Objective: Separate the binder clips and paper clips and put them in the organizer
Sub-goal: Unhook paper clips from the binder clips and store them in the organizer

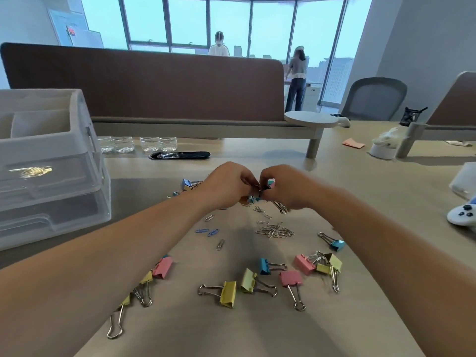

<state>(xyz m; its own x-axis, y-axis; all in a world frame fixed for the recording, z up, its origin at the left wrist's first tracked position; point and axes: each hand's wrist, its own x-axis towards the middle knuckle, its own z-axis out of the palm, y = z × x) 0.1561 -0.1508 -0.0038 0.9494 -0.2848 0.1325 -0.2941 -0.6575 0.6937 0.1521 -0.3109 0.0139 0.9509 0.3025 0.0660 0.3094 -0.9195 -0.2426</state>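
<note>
- Two hands meet over the far side of the scatter. The left hand (229, 184) and the right hand (286, 186) both have their fingertips curled in, pinching the same small tangle of clips (263, 188) just above the table (231, 336).
- That tangle sits squarely between the two sets of thumbs and forefingers. Dark wire loops and bits of teal and pink show, but I cannot tell how many clips are in it.
- A silver wire loop (281, 207) hangs below the right hand. Whether it touches the tabletop I cannot tell.
- Just nearer than the hands lies a pile of silver paper clips (275, 231), thin bent wire, overlapping.
- Left of that pile, two blue paper clips (208, 231) lie side by side, smooth and coated.
- Binder clips are spread across the near part of the matte, pale wood-look table. They are folded wedge-shaped bodies in pastel colours with shiny looped wire handles.
- Among them, a yellow binder clip (228, 293), a blue binder clip (264, 266) and a pink binder clip (291, 278) lie near one another, apart from the fingers.
- The organizer (51, 202) stands at the left, well apart from both hands. It is boxy, with clear plastic drawers under a white open-top tray.
- Something gold-coloured (32, 171) glints inside its upper drawer.
</note>
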